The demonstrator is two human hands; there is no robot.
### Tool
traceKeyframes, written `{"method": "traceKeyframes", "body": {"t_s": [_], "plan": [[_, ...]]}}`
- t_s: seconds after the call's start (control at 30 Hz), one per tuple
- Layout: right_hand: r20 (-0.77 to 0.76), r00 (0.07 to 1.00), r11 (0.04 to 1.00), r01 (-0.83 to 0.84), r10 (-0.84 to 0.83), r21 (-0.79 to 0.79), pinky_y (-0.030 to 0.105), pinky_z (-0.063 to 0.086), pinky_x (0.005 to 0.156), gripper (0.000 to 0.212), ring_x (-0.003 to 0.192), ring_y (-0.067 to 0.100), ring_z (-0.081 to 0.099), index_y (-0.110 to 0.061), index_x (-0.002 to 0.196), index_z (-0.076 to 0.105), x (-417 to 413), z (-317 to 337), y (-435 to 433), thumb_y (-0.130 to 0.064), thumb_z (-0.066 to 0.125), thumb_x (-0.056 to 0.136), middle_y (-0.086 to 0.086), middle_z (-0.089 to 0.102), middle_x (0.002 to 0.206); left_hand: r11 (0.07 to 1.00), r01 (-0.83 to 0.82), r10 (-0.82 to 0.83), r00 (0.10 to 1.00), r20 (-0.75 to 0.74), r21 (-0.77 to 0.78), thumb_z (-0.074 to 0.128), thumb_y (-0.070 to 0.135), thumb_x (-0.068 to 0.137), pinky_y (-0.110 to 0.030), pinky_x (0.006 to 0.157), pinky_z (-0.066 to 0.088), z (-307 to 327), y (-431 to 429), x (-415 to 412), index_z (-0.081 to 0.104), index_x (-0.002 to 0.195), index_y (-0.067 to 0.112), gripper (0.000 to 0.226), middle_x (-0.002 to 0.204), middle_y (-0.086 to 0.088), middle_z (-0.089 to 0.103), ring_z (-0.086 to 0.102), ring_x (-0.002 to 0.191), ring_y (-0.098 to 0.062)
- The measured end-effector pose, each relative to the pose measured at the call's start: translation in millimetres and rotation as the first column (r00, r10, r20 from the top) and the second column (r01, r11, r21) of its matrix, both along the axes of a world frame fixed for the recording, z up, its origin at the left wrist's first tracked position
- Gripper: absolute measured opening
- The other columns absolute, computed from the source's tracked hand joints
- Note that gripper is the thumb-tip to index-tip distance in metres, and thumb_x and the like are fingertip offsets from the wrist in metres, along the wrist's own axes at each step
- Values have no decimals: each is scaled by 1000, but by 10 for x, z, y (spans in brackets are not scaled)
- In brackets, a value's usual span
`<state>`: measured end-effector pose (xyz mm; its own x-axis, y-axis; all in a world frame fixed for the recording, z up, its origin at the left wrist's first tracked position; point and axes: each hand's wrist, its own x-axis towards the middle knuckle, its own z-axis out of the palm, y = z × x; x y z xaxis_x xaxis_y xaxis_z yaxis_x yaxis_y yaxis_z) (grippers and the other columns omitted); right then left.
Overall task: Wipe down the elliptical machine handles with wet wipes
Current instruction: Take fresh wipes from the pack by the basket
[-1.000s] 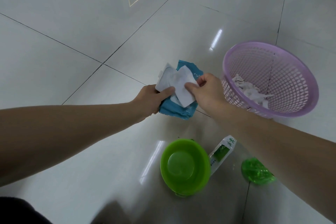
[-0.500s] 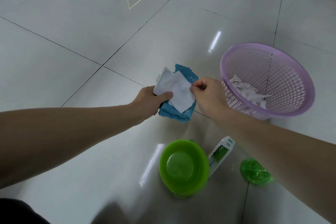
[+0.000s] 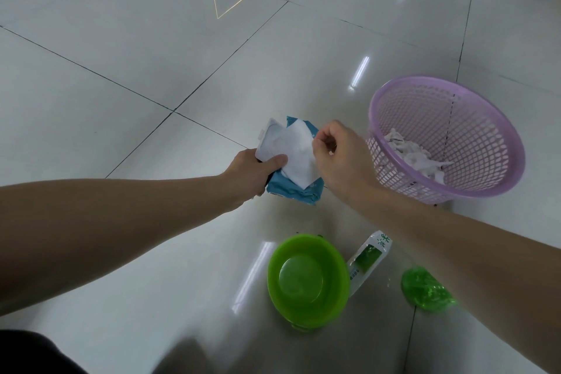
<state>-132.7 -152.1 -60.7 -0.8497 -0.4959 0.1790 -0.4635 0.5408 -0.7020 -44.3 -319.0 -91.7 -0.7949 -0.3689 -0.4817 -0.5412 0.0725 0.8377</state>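
1. Left hand (image 3: 249,171) grips the blue pack (image 3: 291,193), left of the purple basket (image 3: 422,80).
2. Right hand (image 3: 340,158) pinches the right edge of the wet wipe (image 3: 299,155).
3. The wipe seems soft, light and damp: pull it by the edge.

We see a blue wipe pack (image 3: 293,191) with a white wipe (image 3: 299,158), a purple basket (image 3: 473,185) full of little holes, a bright green bowl (image 3: 306,279), and pale grey floor tiles (image 3: 121,39) with dark lines.

Green chars atop white/green pkt (image 3: 368,261), small print below, both illegible; no readable txt.
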Motion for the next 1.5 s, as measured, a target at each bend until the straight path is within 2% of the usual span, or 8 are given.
{"method": "traceKeyframes", "body": {"t_s": [0.07,0.2,0.5,0.6,0.7,0.8,1.07,1.5], "plan": [[-49,999,999,8,-6,33,33,48,76,10,85,21,55,-11,85,60,1,2,-12,-11,65,94,-2,59,86,1000,1,-1,1000,-1,1,68,47,94,-28,51,42,0,2,7,61,88,10,38,67,-7,57,48,53,-18],[278,958,997,77,-66,-27,23,47,70,7,76,9,58,-10,93,68,-68,38,-26,-15,65,97,-5,64,82,1000,2,-1,1000,-26,3,69,47,93,-30,53,43,26,-19,6,61,85,11,38,68,-7,58,49,55,-19],[143,962,946,256,-231,-198,20,45,68,7,75,1,52,-14,104,49,-64,139,-61,-20,50,107,-11,53,86,1000,-17,16,999,-50,-22,62,45,98,-26,48,41,138,15,-8,62,88,13,34,64,-2,57,47,54,-18],[25,984,958,179,-178,-224,15,43,66,6,74,-1,50,-14,100,50,-98,216,-71,-17,53,104,-12,52,85,998,-19,16,998,-65,-53,61,41,99,-25,47,42,203,37,-27,64,93,15,27,69,-1,60,47,55,-18],[-72,997,998,-39,35,-52,28,51,71,6,81,9,58,-14,95,57,-80,154,-86,-17,61,100,-7,58,88,997,-33,26,996,-88,-71,59,45,99,-25,45,39,273,36,-67,59,81,11,38,60,-2,53,44,51,-19],[-7,988,988,-152,153,33,26,49,71,7,80,10,60,-12,92,66,45,12,-104,-16,66,98,-4,63,88,997,-35,26,992,-126,-76,57,47,101,-23,43,37,320,72,-66,55,75,11,44,49,0,48,43,46,-18],[206,977,997,-41,53,-66,31,60,85,6,88,8,68,-12,98,73,42,-63,-75,-15,68,98,-9,70,90,993,-99,91,989,-119,-64,70,28,91,-21,41,35,308,118,-30,56,71,14,29,53,3,51,44,48,-17],[241,970,999,2,-12,42,30,55,69,10,71,10,64,-12,81,72,88,44,-103,-17,72,90,-7,68,74,988,-118,107,988,-107,-99,70,23,87,-21,43,33,287,124,-14,56,70,12,25,56,3,50,41,49,-14]]}}
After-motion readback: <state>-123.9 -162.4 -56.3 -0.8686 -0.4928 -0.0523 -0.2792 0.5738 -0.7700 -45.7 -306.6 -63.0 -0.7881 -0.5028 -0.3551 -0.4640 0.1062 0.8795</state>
